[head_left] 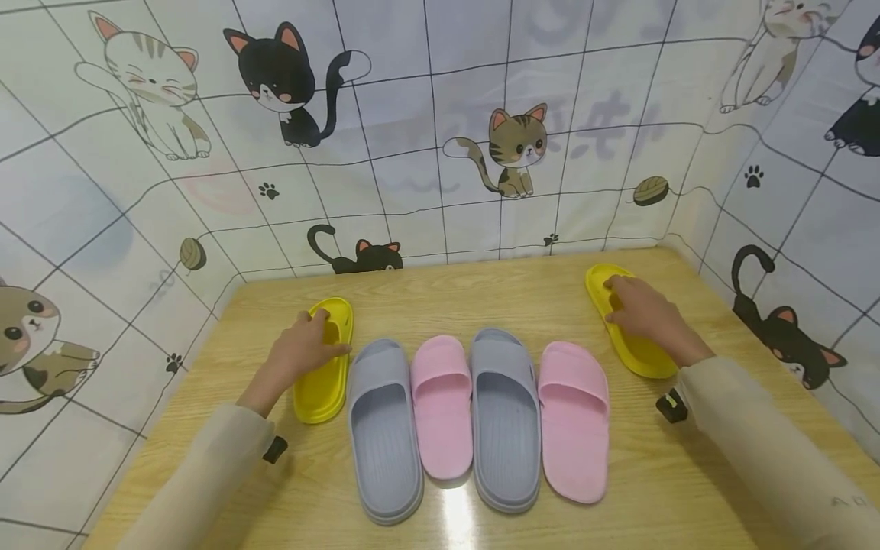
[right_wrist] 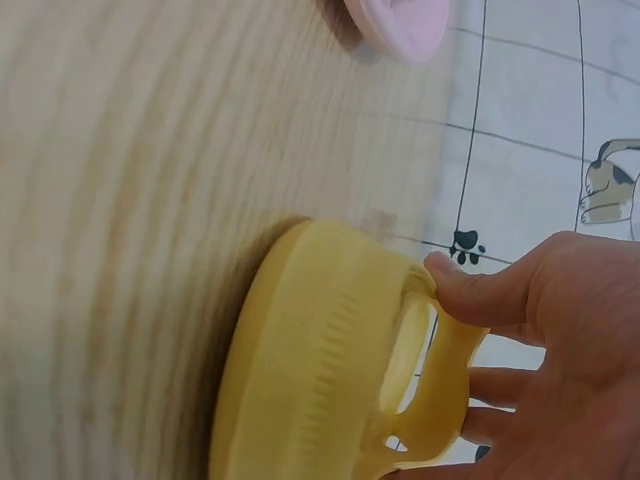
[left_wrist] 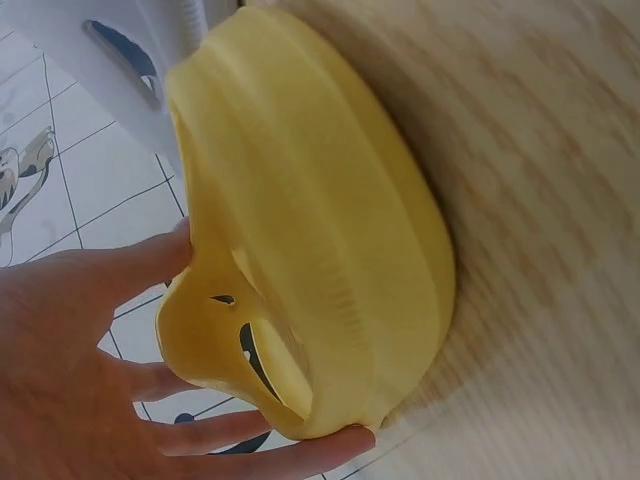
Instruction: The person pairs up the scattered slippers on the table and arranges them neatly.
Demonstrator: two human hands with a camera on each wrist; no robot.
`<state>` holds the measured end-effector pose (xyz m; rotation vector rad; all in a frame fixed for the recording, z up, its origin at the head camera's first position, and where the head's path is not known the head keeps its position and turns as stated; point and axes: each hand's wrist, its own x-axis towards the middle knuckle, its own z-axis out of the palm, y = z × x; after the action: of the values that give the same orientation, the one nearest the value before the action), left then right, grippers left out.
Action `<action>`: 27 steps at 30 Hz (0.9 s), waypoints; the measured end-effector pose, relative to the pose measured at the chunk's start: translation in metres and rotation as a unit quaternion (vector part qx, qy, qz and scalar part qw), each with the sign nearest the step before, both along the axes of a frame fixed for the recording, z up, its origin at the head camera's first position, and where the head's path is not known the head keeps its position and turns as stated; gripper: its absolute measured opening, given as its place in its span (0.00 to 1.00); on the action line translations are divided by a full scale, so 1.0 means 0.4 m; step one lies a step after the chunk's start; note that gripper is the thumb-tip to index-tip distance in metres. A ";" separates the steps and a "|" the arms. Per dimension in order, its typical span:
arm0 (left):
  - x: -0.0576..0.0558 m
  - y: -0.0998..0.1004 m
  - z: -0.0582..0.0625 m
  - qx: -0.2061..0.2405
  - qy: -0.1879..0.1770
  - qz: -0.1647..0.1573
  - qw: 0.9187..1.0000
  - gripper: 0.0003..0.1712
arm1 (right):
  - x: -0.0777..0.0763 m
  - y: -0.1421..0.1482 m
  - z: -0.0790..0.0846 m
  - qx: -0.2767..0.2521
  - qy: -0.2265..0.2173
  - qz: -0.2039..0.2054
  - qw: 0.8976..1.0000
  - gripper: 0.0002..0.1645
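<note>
Cat-print wall [head_left: 406,183] backed wooden table [head_left: 481,294]. Left hand [head_left: 300,350] gripped left yellow slipper [head_left: 321,393] beside leftmost grey slipper [head_left: 386,443]; right hand [head_left: 639,305] gripped right yellow slipper [head_left: 642,355], apart from rightmost pink slipper [head_left: 574,435]. Step seemed positioning both; next move called for steady grip.

Both sleeves [head_left: 202,466] are cream, with little black boxes [head_left: 672,406] close by; the right one's faint marks [head_left: 849,502] may be letters.
</note>
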<state>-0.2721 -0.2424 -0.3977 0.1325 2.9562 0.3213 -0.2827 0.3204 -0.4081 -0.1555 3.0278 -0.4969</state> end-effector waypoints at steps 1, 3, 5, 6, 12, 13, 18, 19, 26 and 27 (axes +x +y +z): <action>0.000 -0.001 0.000 -0.003 0.000 0.000 1.000 0.53 | -0.005 0.001 0.000 -0.002 0.001 0.000 1.000 0.38; 0.001 -0.001 0.001 -0.004 0.000 0.000 1.000 0.54 | -0.015 0.004 0.002 -0.005 0.002 -0.001 1.000 0.38; 0.004 0.000 0.004 -0.005 -0.004 -0.002 1.000 0.55 | -0.024 0.007 0.004 -0.008 0.001 -0.001 1.000 0.38; 0.005 0.000 0.006 -0.005 -0.006 -0.005 1.000 0.56 | -0.028 0.008 0.005 -0.011 -0.001 -0.002 1.000 0.38; 0.016 0.003 0.015 0.004 -0.026 -0.010 1.000 0.59 | -0.057 0.019 0.005 -0.017 -0.012 -0.013 1.000 0.38; 0.017 0.003 0.015 0.006 -0.028 -0.008 1.000 0.59 | -0.061 0.022 0.004 -0.017 -0.012 -0.014 1.000 0.38; 0.016 0.005 0.009 0.008 -0.031 -0.006 0.999 0.58 | -0.081 0.030 -0.001 -0.017 -0.007 -0.014 1.000 0.38; 0.016 0.006 0.008 0.006 -0.031 -0.007 0.999 0.58 | -0.084 0.032 -0.002 -0.018 -0.005 -0.015 1.000 0.38; 0.021 0.013 0.009 -0.015 -0.039 -0.012 0.999 0.56 | -0.100 0.045 -0.013 -0.023 0.009 -0.029 0.999 0.38; 0.022 0.013 0.008 -0.016 -0.041 -0.011 0.999 0.56 | -0.102 0.047 -0.015 -0.024 0.009 -0.031 0.999 0.39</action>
<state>-0.2631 -0.2372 -0.3946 0.1441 2.8747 0.2685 -0.3236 0.3393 -0.4140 -0.0683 3.0472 -0.5768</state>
